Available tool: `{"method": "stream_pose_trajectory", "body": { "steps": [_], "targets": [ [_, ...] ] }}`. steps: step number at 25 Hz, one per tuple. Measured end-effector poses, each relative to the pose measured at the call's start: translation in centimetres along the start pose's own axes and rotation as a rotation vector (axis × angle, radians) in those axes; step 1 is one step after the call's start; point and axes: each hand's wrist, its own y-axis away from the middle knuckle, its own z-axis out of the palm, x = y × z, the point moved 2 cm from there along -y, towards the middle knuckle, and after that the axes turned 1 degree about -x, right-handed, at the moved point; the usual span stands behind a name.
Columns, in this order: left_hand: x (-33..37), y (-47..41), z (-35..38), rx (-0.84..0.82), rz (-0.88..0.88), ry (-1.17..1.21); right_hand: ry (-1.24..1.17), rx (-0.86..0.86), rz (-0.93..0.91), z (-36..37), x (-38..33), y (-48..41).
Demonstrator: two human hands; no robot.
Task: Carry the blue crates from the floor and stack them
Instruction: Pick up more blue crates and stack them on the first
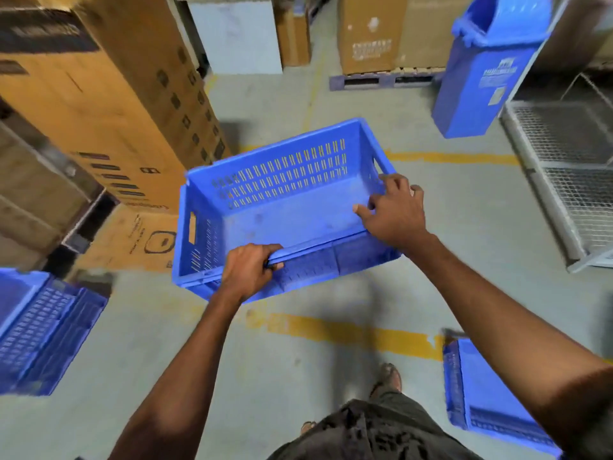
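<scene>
An empty blue crate (282,207) with slotted walls hangs in the air in front of me, tilted, above the concrete floor. My left hand (250,268) is closed around its near rim. My right hand (396,212) grips the near right corner, with the fingers reaching inside. A second blue crate (43,327) stands on the floor at the left edge. A third blue crate (487,393) lies on the floor at the lower right, partly hidden by my right forearm.
Tall cardboard boxes (109,94) stand at the left and along the back on a pallet (381,79). A blue bin (481,71) stands at the upper right beside a wire-mesh cage (570,174). Yellow lines (348,333) cross the floor.
</scene>
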Motion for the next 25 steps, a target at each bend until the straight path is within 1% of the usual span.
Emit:
{"method": "stream_pose_trajectory", "body": {
  "steps": [1,2,5,7,8,9,11,15,18,20,22,25],
  "targets": [
    [-1.8,1.7,-0.8,0.012,-0.04,-0.012,-0.054,0.009,0.018,-0.1,-2.4,-0.5],
    [-3.7,3.4,-1.5,0.027,-0.079,-0.03,-0.127,-0.023,0.046,-0.2,-5.2,-1.1],
    [-9.0,7.3,-2.1,0.051,-0.211,-0.104,-0.326,-0.255,0.148,0.9,-12.3,-3.7],
    [-12.5,9.3,-2.0,0.036,-0.317,-0.138,-0.351,-0.398,0.188,3.1,-16.3,-5.7],
    [-14.0,10.1,-2.0,0.03,-0.36,-0.147,-0.324,-0.432,0.177,4.4,-18.5,-6.4],
    [-15.3,10.8,-1.9,0.029,-0.397,-0.154,-0.273,-0.43,0.128,5.6,-20.9,-6.9],
    [-17.6,11.5,-1.7,0.03,-0.461,-0.171,-0.178,-0.395,-0.071,8.3,-26.2,-7.0],
    [-20.6,13.1,-1.8,0.021,-0.591,-0.231,-0.173,-0.348,-0.489,11.4,-35.5,-8.3],
    [-21.5,14.0,-3.0,0.015,-0.653,-0.27,-0.12,-0.365,-0.904,11.7,-43.0,-11.2],
    [-22.0,14.1,-4.5,-0.025,-0.681,-0.299,-0.103,-0.325,-1.103,11.3,-49.1,-13.1],
    [-22.9,14.1,-5.7,-0.069,-0.705,-0.328,-0.105,-0.272,-1.176,10.3,-55.2,-15.2],
    [-24.9,14.7,-7.3,-0.069,-0.735,-0.345,-0.086,-0.195,-1.165,9.3,-63.2,-17.5]
  ]
}}
